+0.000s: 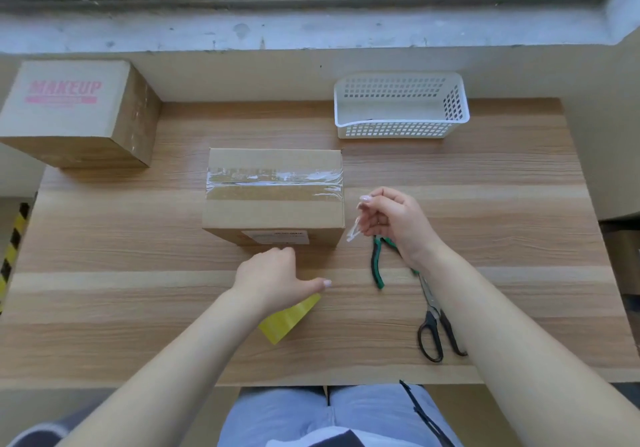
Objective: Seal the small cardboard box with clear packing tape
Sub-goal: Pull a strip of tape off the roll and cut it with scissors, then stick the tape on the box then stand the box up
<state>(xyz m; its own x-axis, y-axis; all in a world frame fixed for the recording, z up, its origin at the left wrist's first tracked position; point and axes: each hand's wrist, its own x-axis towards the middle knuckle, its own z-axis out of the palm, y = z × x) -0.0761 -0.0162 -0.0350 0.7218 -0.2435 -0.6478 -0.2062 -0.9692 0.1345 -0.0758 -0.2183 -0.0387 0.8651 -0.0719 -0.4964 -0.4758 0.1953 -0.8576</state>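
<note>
Head view: the right hand (391, 221) has its grip pinched on a crumpled scrap of clear tape (353, 232). The small cardboard box (273, 212), a tape strip (273, 183) across its top seam, stands just left of that grip on the worktop (138, 273). The left hand (273, 276), grip relaxed and apart, hovers at the box's near face, above a yellow object (287, 322).

Bare tabletop (114, 238) left of the taped cardboard box (273, 211) gives open passage; pliers (375, 266) and scissors (428, 292) lie to its right, a white basket (394, 130) behind them, a MAKEUP carton (79, 114) far left.
</note>
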